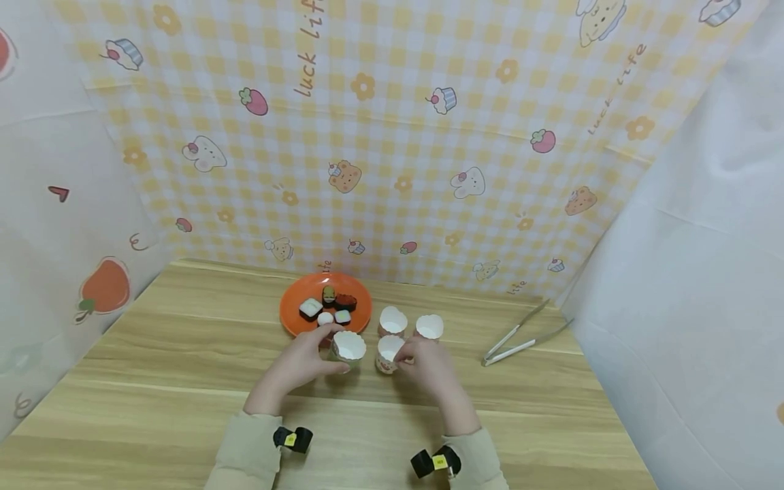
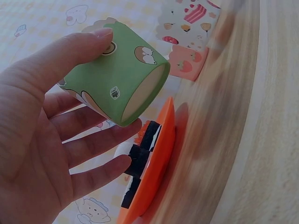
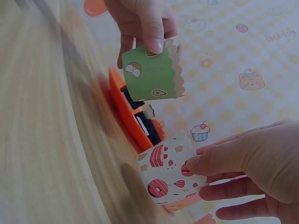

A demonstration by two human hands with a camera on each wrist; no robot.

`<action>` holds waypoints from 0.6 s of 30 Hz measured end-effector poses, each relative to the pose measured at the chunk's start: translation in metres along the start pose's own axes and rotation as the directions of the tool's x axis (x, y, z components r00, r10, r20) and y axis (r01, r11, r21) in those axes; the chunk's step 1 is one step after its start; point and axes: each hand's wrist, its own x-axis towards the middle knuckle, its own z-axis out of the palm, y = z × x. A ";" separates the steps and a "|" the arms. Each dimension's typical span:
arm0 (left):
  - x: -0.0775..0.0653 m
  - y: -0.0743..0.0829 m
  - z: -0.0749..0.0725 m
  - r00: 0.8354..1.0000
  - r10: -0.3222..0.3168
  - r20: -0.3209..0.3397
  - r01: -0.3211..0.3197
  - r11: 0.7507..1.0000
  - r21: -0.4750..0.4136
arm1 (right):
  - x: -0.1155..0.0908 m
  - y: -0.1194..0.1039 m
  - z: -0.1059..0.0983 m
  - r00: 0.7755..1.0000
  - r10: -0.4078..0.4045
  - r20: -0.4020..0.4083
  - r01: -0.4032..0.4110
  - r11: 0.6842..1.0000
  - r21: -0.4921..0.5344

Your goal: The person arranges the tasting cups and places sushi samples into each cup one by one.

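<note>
My left hand (image 1: 299, 362) grips a green paper baking cup (image 2: 128, 70) with thumb on one side and fingers on the other. That cup is held above the table, its white inside facing up in the head view. With thumb and fingers, my right hand (image 1: 427, 367) pinches the rim of a white baking cup (image 3: 170, 170) printed with cakes and donuts. Just behind it stand two more cups, one at the back left (image 1: 393, 321) and one at the back right (image 1: 429, 327), the latter partly hidden by the right hand.
An orange plate (image 1: 289, 314) bearing several sushi pieces (image 1: 311, 309) sits behind the left hand. Metal tongs (image 1: 513, 351) lie spread on the wooden table (image 1: 153, 381) at the right. A checked cloth (image 1: 404, 143) hangs along the table's back edge.
</note>
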 end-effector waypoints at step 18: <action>0.000 0.003 0.000 1.000 0.021 0.007 -0.021 1.000 -0.002 | 0.000 -0.001 0.008 1.000 -0.008 0.029 0.007 1.000 0.008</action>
